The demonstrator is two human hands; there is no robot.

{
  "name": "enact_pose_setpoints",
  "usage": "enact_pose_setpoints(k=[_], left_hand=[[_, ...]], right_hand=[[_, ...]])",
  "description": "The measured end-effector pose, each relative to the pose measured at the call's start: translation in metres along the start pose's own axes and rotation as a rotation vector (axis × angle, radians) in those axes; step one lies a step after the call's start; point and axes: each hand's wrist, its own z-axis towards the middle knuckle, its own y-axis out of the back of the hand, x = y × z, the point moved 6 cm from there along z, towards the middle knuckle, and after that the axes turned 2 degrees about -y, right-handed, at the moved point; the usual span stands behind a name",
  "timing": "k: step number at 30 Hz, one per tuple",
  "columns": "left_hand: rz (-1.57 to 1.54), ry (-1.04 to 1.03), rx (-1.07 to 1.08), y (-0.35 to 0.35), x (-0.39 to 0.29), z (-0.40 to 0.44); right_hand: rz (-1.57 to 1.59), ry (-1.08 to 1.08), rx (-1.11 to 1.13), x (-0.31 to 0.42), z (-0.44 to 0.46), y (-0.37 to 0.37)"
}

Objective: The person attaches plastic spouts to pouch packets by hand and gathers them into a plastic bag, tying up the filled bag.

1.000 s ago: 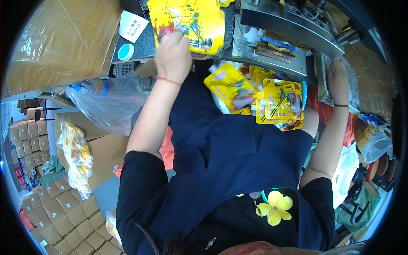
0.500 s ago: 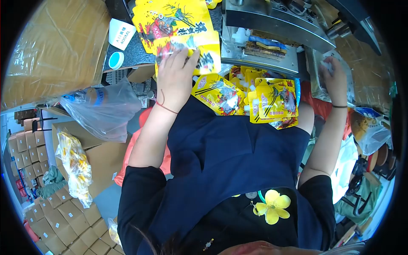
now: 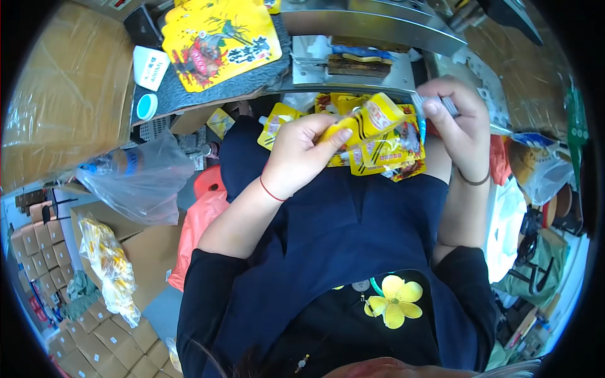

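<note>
My left hand is closed on a yellow printed pouch, which is bent and raised over my lap. To its right, my right hand is closed around small whitish plastic pieces; their exact kind is hard to make out. Under the held pouch, a pile of yellow pouches rests at my lap, some with white spouts showing. More flat yellow pouches lie stacked on the dark worktop, up and to the left of my left hand.
A metal machine with a wooden-and-blue block stands ahead. A white cup marked 400ML and a small teal-lidded tub sit at the worktop's left. A metal tray is at right. Cardboard boxes fill the lower left.
My left hand has come off the stack toward me with one pouch. My right hand has moved from the metal tray inward, carrying small whitish pieces. The view has shifted slightly.
</note>
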Motion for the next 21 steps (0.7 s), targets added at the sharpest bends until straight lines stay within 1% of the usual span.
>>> enact_pose_setpoints(k=[2,4,5,6,7,8,9,10,11,12,13,14,15,16,17,19,20,21], left_hand=[[0.044,0.031,0.048,-0.012,-0.001,0.0],[-0.182,0.106,0.103,-0.025,0.007,-0.002],[-0.268,0.135,0.129,-0.03,0.013,-0.003],[-0.354,0.162,0.152,-0.032,0.015,-0.003],[-0.238,0.081,0.223,-0.033,0.006,-0.002],[-0.433,0.256,0.251,-0.043,0.011,-0.008],[-0.457,0.245,0.286,-0.049,0.01,-0.007],[-0.481,0.238,0.325,-0.055,0.009,-0.008],[-0.607,0.303,0.333,-0.059,0.007,-0.009],[-0.636,0.31,0.348,-0.062,0.009,-0.009],[-0.662,0.315,0.364,-0.064,0.012,-0.009],[-0.688,0.32,0.378,-0.065,0.013,-0.009],[-0.678,0.373,0.362,-0.061,0.01,-0.008],[-0.664,0.361,0.327,-0.056,0.014,-0.005],[-0.649,0.351,0.291,-0.051,0.021,0.0],[-0.646,0.312,0.219,-0.038,0.022,0.012],[-0.689,0.298,0.146,-0.032,0.02,0.019],[-0.73,0.318,0.131,-0.029,0.018,0.027]], right_hand=[[0.088,-0.01,-0.093,0.017,0.008,-0.006],[-0.128,0.108,-0.026,0.023,0.019,-0.02],[-0.161,0.116,0.006,0.02,0.021,-0.022],[-0.203,0.104,0.072,0.018,0.021,-0.021],[-0.247,0.095,0.145,0.015,0.02,-0.015],[-0.289,0.085,0.226,0.012,0.02,-0.011],[-0.338,0.114,0.298,0.012,0.018,-0.01],[-0.312,0.113,0.302,0.01,0.017,-0.01],[-0.287,0.11,0.301,0.009,0.016,-0.009],[-0.265,0.112,0.294,0.008,0.016,-0.006],[-0.287,0.036,0.307,0.002,0.013,0.0],[-0.298,0.007,0.218,0.0,0.01,0.011],[-0.307,-0.018,0.131,0.0,0.006,0.021],[-0.314,-0.042,0.049,-0.003,0.003,0.032],[-0.485,0.012,0.043,-0.007,-0.001,0.04],[-0.373,-0.08,0.029,-0.018,-0.008,0.039],[-0.316,-0.124,0.018,-0.023,-0.012,0.035],[-0.317,-0.121,0.014,-0.025,-0.014,0.029]])
